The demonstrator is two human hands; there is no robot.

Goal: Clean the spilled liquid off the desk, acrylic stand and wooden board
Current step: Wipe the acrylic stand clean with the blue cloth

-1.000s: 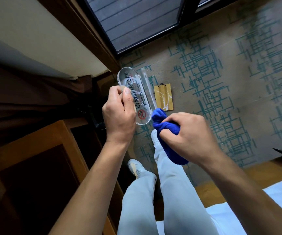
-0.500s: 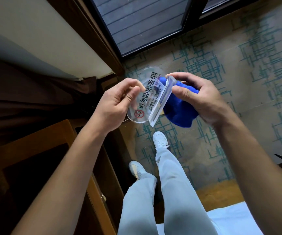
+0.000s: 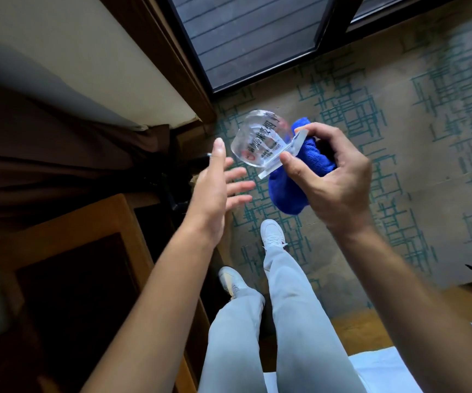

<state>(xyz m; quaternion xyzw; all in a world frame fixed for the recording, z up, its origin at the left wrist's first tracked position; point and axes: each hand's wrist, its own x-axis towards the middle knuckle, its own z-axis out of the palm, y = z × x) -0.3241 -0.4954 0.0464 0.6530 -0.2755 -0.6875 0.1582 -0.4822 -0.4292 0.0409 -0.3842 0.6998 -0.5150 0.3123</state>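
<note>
Above the carpet (image 3: 442, 171), right hand (image 3: 340, 180) pinches acrylic stand (image 3: 260, 140), left hand (image 3: 217, 188) splayed.

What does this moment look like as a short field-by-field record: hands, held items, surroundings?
left hand: open, fingers spread, holding nothing, just left of the stand
right hand: shut on the stand's base and the cloth together
clear acrylic sign stand with printed text: held in the air, tilted, above the floor
blue microfibre cloth: bunched in the right palm, behind and below the stand
patterned carpet: beige with teal lines, under the hands
wooden desk: lower left, its top not visible enough to judge spill
wooden board: not in view
</note>
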